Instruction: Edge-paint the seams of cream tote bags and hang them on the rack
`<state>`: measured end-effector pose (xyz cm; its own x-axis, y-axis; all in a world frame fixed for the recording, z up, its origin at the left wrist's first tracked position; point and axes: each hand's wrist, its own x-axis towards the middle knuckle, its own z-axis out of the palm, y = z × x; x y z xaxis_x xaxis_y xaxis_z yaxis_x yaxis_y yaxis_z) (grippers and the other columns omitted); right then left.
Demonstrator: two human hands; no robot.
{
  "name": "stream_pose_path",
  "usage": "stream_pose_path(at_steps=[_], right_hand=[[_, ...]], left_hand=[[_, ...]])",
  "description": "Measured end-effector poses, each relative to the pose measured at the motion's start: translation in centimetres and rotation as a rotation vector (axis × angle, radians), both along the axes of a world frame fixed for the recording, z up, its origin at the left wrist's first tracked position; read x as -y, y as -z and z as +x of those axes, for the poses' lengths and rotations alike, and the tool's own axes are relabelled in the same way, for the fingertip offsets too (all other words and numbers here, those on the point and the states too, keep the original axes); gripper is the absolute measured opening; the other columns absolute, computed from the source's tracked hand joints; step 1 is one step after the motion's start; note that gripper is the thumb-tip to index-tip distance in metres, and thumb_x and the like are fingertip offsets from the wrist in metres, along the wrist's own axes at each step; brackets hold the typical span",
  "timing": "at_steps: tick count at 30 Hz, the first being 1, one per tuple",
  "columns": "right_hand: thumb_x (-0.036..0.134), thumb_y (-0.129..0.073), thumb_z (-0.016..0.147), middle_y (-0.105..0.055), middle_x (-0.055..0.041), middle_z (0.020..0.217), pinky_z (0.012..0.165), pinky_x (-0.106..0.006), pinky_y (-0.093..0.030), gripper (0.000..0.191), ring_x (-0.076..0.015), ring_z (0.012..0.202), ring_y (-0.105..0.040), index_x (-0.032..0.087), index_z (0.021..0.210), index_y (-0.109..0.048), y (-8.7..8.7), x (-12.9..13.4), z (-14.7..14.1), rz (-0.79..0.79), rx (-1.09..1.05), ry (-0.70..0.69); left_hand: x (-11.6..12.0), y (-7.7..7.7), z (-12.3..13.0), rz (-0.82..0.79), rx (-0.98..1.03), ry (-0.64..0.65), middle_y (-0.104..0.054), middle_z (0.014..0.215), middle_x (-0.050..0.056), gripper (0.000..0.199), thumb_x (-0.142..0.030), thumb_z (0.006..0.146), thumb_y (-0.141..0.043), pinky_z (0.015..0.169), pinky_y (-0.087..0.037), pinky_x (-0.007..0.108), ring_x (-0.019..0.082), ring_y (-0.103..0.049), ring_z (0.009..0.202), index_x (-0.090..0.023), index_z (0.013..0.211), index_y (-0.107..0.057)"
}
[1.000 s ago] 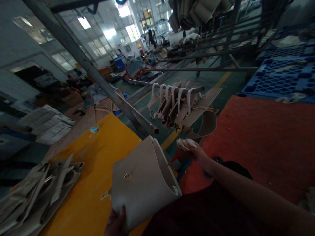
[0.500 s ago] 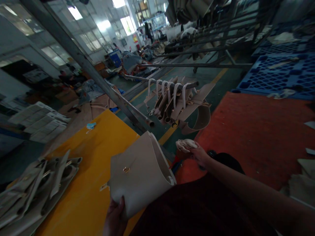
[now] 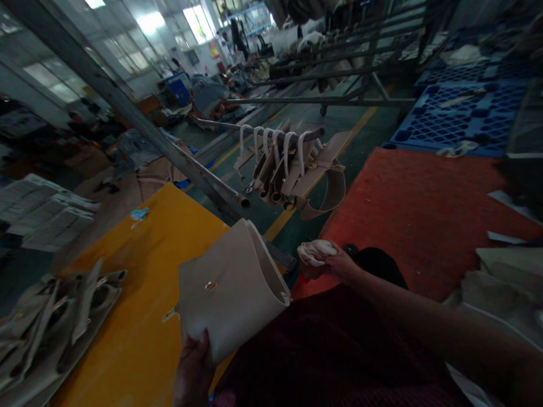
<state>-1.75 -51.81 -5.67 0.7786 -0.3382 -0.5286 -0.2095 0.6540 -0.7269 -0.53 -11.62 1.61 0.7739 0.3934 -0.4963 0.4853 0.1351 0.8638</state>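
Right now we hold one cream leather handbag [image 3: 231, 288] above the near edge of the yellow worktop [image 3: 127, 316], with one small gold clasp [image 3: 210, 286] showing on its front. Our left hand [image 3: 193, 367] has it from below, the fingers [image 3: 200, 347] curled closed around its lower edge. Our right hand [image 3: 335, 265] is just beside the bag, not touching it, and its fingers [image 3: 328, 254] are closed on one crumpled white cloth [image 3: 314, 252].

Further left on the worktop lies one heap of flat, cream bag pieces [image 3: 55, 322], and one small blue scrap [image 3: 139, 213] sits near the far edge. Beyond it, a metal bar [image 3: 275, 133] carries a row of cream bags [image 3: 280, 175] hanging by about six white handles, though the exact count is hard to tell. A wide strap loop [image 3: 326, 192] dangles from the row. A slanted steel pipe [image 3: 127, 124] crosses the view, and a red mat [image 3: 416, 226] lies to the right, with two blue plastic pallets [image 3: 462, 118] behind it.
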Motion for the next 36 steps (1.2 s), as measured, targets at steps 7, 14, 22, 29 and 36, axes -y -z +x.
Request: stream_pose_path(at_steps=[7,14,22,29,36], right_hand=[[0.029,-0.104,0.044,-0.082,-0.006,0.103,0.063,-0.04,-0.066,0.065,-0.0323,0.089,-0.078,0.03,0.102,-0.075,-0.4,-0.1,-1.3,0.018,-0.015,-0.022],[0.03,-0.107,0.046,-0.083,-0.0039,0.102,0.065,-0.04,-0.067,0.065,-0.0297,0.086,-0.079,0.03,0.102,-0.076,0.5,-0.4,-2.0,0.109,-0.035,-0.003],[0.03,-0.106,0.046,-0.084,-0.0047,0.106,0.063,-0.038,-0.066,0.067,-0.0296,0.087,-0.079,0.031,0.106,-0.075,0.9,-0.1,-2.0,0.147,-0.057,0.019],[0.02,-0.093,0.057,-0.082,-0.0036,0.123,0.086,-0.053,-0.07,0.069,-0.034,0.108,-0.08,0.035,0.119,-0.067,1.7,1.4,-2.3,0.183,-0.123,0.042],[0.013,-0.08,0.067,-0.083,-0.002,0.112,0.078,-0.045,-0.071,0.056,-0.0276,0.092,-0.081,0.033,0.118,-0.069,0.9,1.7,-2.8,0.264,-0.141,0.109]], left_hand=[[-0.6,-1.4,2.3,0.054,-0.037,0.043,-0.088,0.115,0.006,0.053,-0.008,0.056,-0.088,0.107,-0.068,0.039,0.038,-0.073,0.142,-0.029,0.104,-0.081],[4.1,-6.6,11.3,-0.055,-0.208,0.21,-0.087,0.089,0.009,0.06,-0.001,0.077,-0.074,0.07,-0.07,0.033,0.023,-0.079,0.066,-0.01,0.137,-0.076],[7.6,-8.3,17.3,0.02,-0.284,0.196,-0.075,0.067,0.005,0.034,0.009,0.063,-0.056,0.051,-0.058,0.024,0.018,-0.068,0.051,-0.013,0.083,-0.073],[6.7,-8.6,18.1,0.05,-0.058,-0.026,-0.06,0.056,-0.004,0.021,-0.004,0.069,-0.058,0.056,-0.059,0.024,0.015,-0.06,0.049,-0.025,0.068,-0.054],[5.9,-9.5,18.4,0.044,-0.189,0.18,-0.081,0.076,0.006,0.03,-0.005,0.083,-0.069,0.066,-0.068,0.034,0.024,-0.076,0.062,-0.017,0.109,-0.078]])
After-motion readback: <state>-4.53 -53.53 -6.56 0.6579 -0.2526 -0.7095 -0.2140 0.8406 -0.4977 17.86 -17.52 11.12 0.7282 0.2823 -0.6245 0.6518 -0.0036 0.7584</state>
